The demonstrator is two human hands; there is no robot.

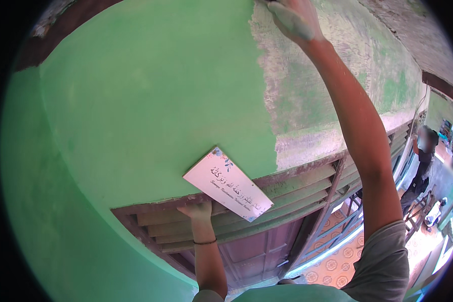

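Left hand (199, 210) touches louvre frame (154, 206) (right hand (294, 19) raised).

Sign (227, 182) before louvres (297, 185), above door (261, 250)

- A large line of Arabic script (235, 187) is carried on a tilted white plaque (221, 165).
- Beneath it, a smaller line of Latin lettering (230, 195) is printed.
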